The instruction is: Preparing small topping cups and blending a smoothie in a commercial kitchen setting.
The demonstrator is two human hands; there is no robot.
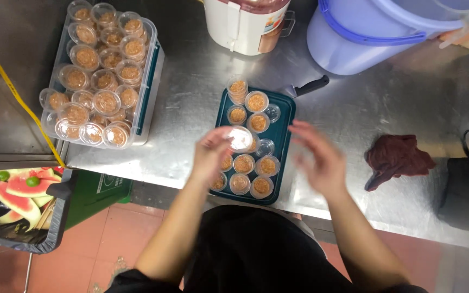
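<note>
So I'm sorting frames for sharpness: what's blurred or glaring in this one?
Head view: the right hand is smeared by motion; the left hand is softer, its cup washed white by glare; the steel counter shows broad reflections; the tray and crate of cups stay fairly sharp.

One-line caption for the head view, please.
Left hand holds a small lidded sauce cup over a green tray of filled cups; right hand open beside it.

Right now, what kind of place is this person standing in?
Probably a food stall or small commercial kitchen. The steel counter holds a teal tray of small sauce cups, a clear bin is piled with lidded ones, and the left hand holds a cup. A bin with watermelon rinds stands nearby.
</note>
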